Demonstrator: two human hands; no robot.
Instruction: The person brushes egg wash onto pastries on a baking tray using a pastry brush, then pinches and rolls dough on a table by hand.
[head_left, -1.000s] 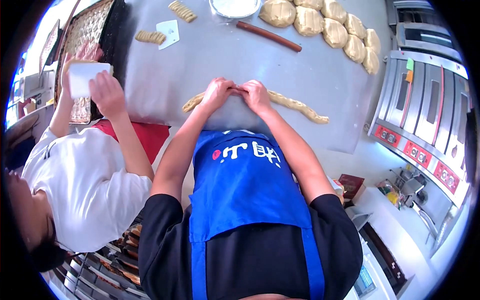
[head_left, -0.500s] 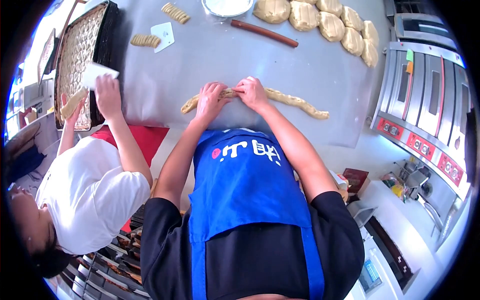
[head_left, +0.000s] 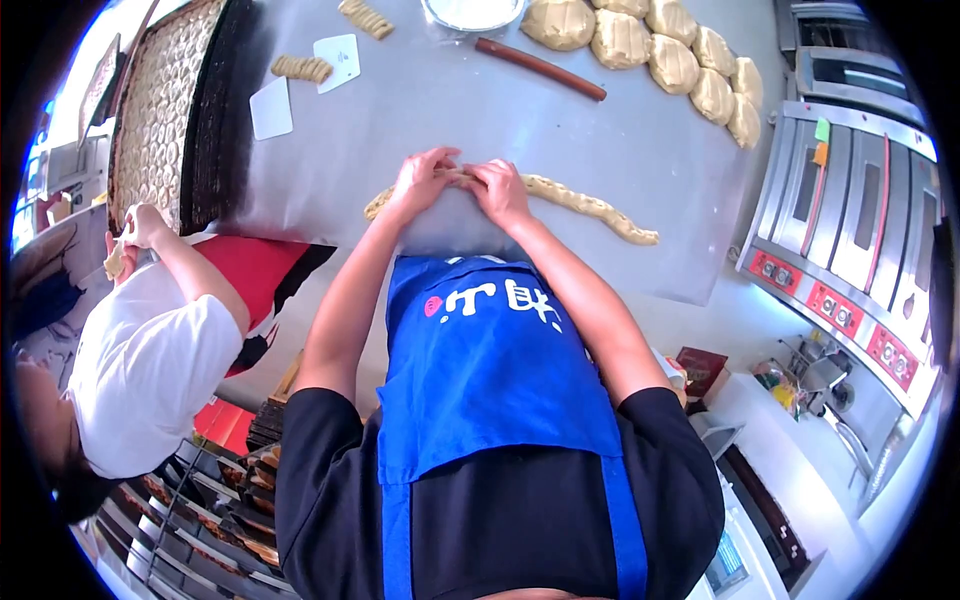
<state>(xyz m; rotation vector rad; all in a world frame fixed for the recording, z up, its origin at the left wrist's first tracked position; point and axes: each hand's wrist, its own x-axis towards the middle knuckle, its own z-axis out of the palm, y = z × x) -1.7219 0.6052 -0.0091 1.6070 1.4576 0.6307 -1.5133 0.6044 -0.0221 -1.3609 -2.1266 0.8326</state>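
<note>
A long dough rope (head_left: 590, 208) lies crosswise on the metal table in front of me. My left hand (head_left: 424, 180) is closed over its left part, leaving a short end showing past the wrist. Close beside it, my right hand (head_left: 497, 188) pinches the dough near the middle, thumb and fingers together. The rope's right stretch runs free and curves down toward the table's near edge. Between my hands a small piece of the dough shows; the fingertips partly cover it.
Beyond my hands lies a brown rolling pin (head_left: 540, 68), with several dough lumps (head_left: 675, 63) at the back right. White scrapers (head_left: 271, 108) and sliced dough (head_left: 302, 68) rest at left. A co-worker (head_left: 150, 370) holds dough by a filled tray (head_left: 160, 110). Ovens (head_left: 850, 220) stand right.
Both my hands stay on the rope, the left fingers now more curled over it. The co-worker has laid a white scraper on the table and drawn both hands back toward the body with dough.
</note>
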